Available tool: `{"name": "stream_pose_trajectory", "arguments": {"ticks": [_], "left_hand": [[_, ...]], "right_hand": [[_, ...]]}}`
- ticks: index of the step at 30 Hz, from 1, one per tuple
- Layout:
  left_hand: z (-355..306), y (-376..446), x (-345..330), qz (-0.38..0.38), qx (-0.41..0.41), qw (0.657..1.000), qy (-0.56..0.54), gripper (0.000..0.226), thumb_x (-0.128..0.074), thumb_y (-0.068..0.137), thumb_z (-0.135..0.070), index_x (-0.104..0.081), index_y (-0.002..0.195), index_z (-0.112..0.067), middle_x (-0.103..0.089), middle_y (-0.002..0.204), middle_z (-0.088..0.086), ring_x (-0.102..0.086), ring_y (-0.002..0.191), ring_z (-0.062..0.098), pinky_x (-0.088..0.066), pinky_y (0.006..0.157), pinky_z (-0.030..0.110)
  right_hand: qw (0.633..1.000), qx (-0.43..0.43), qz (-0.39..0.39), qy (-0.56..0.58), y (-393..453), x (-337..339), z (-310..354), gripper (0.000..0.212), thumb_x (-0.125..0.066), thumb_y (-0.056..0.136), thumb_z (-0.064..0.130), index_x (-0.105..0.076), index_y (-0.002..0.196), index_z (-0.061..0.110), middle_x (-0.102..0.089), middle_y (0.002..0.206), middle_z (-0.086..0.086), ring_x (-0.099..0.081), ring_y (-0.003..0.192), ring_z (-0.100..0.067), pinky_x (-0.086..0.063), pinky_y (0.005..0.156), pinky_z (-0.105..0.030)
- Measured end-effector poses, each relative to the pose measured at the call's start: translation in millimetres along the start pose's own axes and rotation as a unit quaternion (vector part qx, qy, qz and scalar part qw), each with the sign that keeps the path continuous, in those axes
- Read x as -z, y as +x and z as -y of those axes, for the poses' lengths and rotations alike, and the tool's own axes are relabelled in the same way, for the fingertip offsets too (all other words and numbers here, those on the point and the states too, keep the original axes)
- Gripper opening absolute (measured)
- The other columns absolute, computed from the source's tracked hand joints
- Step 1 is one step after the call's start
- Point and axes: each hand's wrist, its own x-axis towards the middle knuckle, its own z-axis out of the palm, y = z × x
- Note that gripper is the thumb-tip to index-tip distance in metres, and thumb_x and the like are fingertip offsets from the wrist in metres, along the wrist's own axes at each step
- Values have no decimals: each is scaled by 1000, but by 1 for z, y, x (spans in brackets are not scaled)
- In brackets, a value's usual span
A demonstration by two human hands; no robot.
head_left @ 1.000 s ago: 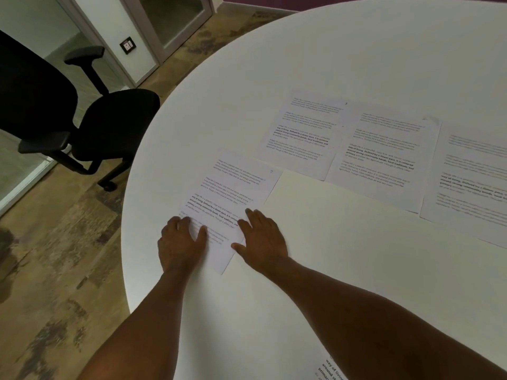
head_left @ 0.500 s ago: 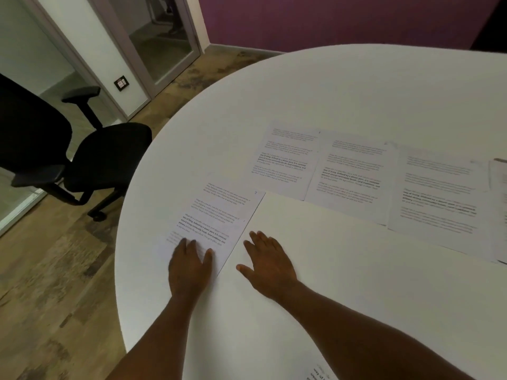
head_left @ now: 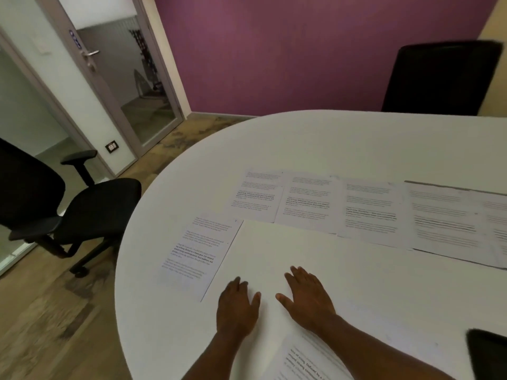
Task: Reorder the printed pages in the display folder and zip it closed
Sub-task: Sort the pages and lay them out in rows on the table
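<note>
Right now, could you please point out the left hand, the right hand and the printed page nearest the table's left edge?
left hand [head_left: 237, 307], head view, back.
right hand [head_left: 307, 300], head view, back.
printed page [head_left: 199, 249], head view, middle.

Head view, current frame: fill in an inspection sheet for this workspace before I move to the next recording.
Surface: white rounded table, pages spread over it.
Job's things: one printed page near the table's left edge; a row of pages further back; the rightmost sheets lie on something dark-edged, possibly the folder, cannot confirm; another page at the near edge.
Clutter: dark object at lower right, unidentifiable.
Hands: left hand and right hand flat on the table, fingers straight, holding nothing.
Cables: nothing seen.
Surroundings: two black office chairs, glass door, purple wall.
</note>
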Motion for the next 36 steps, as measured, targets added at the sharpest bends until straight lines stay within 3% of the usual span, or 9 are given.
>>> {"name": "stream_pose_trajectory", "arguments": {"ticks": [2, 4, 6, 10, 19, 23, 25, 28, 36], "left_hand": [[-13, -15, 0, 9, -22, 1000, 6, 60, -31, 98, -54, -36, 146, -19, -28, 157, 1, -23, 145, 16, -18, 119, 31], [-26, -32, 0, 13, -44, 999, 13, 60, -32, 98, -53, -36, 146, -18, -29, 157, 1, -23, 145, 16, -18, 118, 30], [-35, -43, -2, 20, -59, 998, 17, 59, -32, 98, -52, -36, 146, -18, -30, 156, 2, -24, 144, 17, -18, 118, 30], [-56, -74, -4, 37, -101, 994, 29, 59, -33, 98, -51, -36, 146, -17, -29, 157, 3, -24, 145, 19, -18, 118, 32], [-83, -123, -20, 77, -174, 980, 50, 56, -38, 98, -48, -37, 145, -17, -36, 152, 3, -31, 140, 19, -23, 115, 32], [-88, -141, -37, 104, -197, 973, 50, 57, -42, 97, -46, -36, 145, -18, -33, 154, 2, -29, 142, 19, -23, 116, 32], [-91, -148, -45, 115, -212, 969, 51, 56, -45, 96, -44, -36, 145, -19, -32, 154, 2, -29, 142, 19, -24, 116, 33], [-89, -156, -55, 123, -226, 964, 59, 56, -49, 94, -43, -38, 144, -19, -32, 154, 2, -29, 142, 19, -24, 115, 33], [-79, -173, -77, 142, -218, 962, 83, 86, -55, 78, -71, -34, 145, -22, -21, 159, 2, -20, 145, 22, -28, 115, 38]], "right_hand": [[1000, -19, -5, 0, -23, 3, -10, 77, -18, 95, 66, -12, 155, 19, 0, 163, -1, 5, 150, -15, 5, 118, -31], [999, -34, -10, 5, -47, 5, -18, 103, 5, 73, 79, -12, 155, 19, -1, 163, -1, 4, 150, -15, 5, 118, -31], [999, -49, -13, 10, -61, 2, -26, 123, 21, 52, 78, -13, 155, 20, -1, 163, 0, 3, 150, -15, 4, 118, -31], [997, -71, -42, 11, -98, -6, -43, 141, 36, 38, 83, -15, 154, 23, -6, 163, 0, -1, 150, -15, 2, 119, -32], [988, -116, -98, 41, -168, -28, -64, 139, 37, 43, 84, -24, 152, 23, -19, 161, 1, -12, 149, -15, -7, 119, -32], [982, -148, -103, 64, -203, -46, -77, 125, 26, 56, 85, -31, 149, 22, -29, 157, 2, -22, 146, -16, -14, 118, -30], [975, -172, -111, 91, -219, -55, -82, 98, -1, 78, 81, -35, 147, 22, -36, 153, 2, -29, 142, -14, -20, 116, -27], [962, -212, -120, 121, -241, -71, -90, 56, -43, 96, 52, -40, 143, 22, -45, 144, 4, -40, 132, -11, -31, 110, -24], [910, -330, -131, 216, -272, -99, -97, 44, -59, 94, 34, -47, 133, 17, -55, 128, 0, -54, 115, -12, -44, 91, -19]]}}
